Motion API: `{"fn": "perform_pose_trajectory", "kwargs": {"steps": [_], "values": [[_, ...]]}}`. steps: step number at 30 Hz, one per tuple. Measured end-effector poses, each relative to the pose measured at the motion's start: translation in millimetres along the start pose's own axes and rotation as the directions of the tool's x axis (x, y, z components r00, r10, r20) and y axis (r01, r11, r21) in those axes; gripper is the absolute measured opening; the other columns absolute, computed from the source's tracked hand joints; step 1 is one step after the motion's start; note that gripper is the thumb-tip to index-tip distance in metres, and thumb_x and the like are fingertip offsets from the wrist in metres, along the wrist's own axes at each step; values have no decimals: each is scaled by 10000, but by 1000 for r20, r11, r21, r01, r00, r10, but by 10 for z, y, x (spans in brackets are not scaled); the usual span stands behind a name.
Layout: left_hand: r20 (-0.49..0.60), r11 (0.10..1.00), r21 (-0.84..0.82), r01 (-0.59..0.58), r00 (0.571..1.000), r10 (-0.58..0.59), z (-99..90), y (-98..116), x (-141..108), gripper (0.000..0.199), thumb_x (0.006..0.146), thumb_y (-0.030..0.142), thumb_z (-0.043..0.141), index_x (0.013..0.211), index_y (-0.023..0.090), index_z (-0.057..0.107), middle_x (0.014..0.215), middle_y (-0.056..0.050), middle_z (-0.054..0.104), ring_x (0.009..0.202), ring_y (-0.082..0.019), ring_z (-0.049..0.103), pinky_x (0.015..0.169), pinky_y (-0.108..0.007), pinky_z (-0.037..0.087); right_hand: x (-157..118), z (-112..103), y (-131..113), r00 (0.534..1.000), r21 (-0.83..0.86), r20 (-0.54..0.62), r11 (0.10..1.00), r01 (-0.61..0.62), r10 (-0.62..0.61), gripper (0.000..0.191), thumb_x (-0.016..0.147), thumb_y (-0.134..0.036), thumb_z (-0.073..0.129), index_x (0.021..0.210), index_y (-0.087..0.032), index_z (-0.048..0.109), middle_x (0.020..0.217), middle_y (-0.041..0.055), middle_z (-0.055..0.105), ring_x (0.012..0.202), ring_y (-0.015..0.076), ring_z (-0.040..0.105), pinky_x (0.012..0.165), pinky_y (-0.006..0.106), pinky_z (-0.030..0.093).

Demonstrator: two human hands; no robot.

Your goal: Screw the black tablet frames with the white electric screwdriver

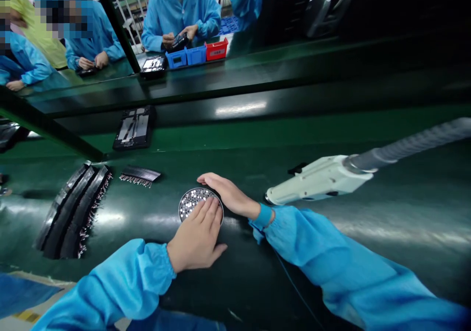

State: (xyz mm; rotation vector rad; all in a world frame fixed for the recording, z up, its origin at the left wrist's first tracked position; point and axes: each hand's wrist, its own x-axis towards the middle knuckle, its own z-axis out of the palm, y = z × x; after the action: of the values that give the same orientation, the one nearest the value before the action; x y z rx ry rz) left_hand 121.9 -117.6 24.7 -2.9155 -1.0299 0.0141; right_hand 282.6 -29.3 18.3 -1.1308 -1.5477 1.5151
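Note:
A round metal-rimmed dish (190, 204) lies on the green work surface, its face dotted with small shiny pieces and dark holes; whether the pieces are screws I cannot tell. Flat across its right part rests my left hand (198, 235), fingers stretched out together and thumb apart, hiding some of the dish. My right hand (233, 197) curves along the far right side of the rim with its fingers extended, and its fingertips reach behind the dish. A blue wrist strap (264, 217) with a thin cord circles my right wrist.
Right of my hands lies a pale handheld tool (316, 181) on a ribbed hose. Black strips with wires (79, 213) and a shorter strip (140, 175) are at left. Beyond sit a black device (133, 128), blue bins (196, 55), a red bin (217, 50) and several co-workers.

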Motion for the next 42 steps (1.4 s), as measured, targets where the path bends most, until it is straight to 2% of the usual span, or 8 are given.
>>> {"fn": "perform_pose_trajectory", "kwargs": {"steps": [4,9,18,23,27,32,37,42], "values": [[-21,998,-27,61,998,-61,107,-223,89,888,906,637,528,1455,-52,422,1529,-297,399,1478,-422,312,1233,-532,227,217,87,23,993,64,106,997,45,-52,430,917,-558,438,1028,-215,673,1138,52,721,1136,211,648,1058,386,472],[-58,990,-14,140,988,-141,155,-452,165,921,887,633,550,1453,-79,409,1545,-302,370,1487,-413,299,1225,-528,264,306,61,82,998,54,20,996,66,-67,498,934,-592,387,981,-181,664,1123,86,713,1113,208,642,1084,395,449],[-75,993,-104,50,995,-58,102,-399,106,701,892,429,592,1415,-21,473,1512,-294,420,1449,-430,358,1181,-561,327,183,-34,101,997,-16,-41,998,58,-58,519,922,-632,406,986,-196,680,1075,61,710,1084,221,629,1076,413,442],[-109,995,-95,37,993,-47,95,-550,367,812,791,589,667,1373,42,521,1389,-233,542,1356,-388,465,1199,-533,307,361,68,57,991,12,56,992,122,-123,553,847,-690,492,1003,-204,704,1088,67,732,1055,250,672,1024,415,507],[-137,992,-68,111,983,-119,121,-653,310,948,751,695,664,1354,-19,502,1355,-234,552,1322,-346,483,1197,-426,335,388,2,221,991,-15,-46,992,126,-127,620,835,-738,412,967,-194,679,1095,121,717,1098,304,653,1077,490,470],[-131,998,19,63,990,-60,170,-483,201,772,852,546,575,1361,-28,499,1385,-244,533,1340,-356,470,1204,-424,310,322,-91,406,995,-44,-97,999,-9,5,658,797,-785,431,1018,-216,675,1169,130,701,1162,323,632,1137,504,428],[-131,998,53,24,991,-17,225,-535,426,863,810,691,605,1339,12,544,1316,-206,594,1291,-344,506,1219,-444,278,427,-25,328,997,-16,59,999,50,-49,671,796,-764,464,1097,-209,692,1244,130,686,1227,325,613,1173,495,405],[-159,993,31,111,982,-104,233,-676,447,950,757,717,659,1337,-24,530,1299,-206,603,1247,-314,548,1178,-380,354,530,-57,523,996,6,-88,1000,21,-21,630,763,-732,474,1013,-205,714,1188,122,713,1207,332,634,1199,512,385]]}}
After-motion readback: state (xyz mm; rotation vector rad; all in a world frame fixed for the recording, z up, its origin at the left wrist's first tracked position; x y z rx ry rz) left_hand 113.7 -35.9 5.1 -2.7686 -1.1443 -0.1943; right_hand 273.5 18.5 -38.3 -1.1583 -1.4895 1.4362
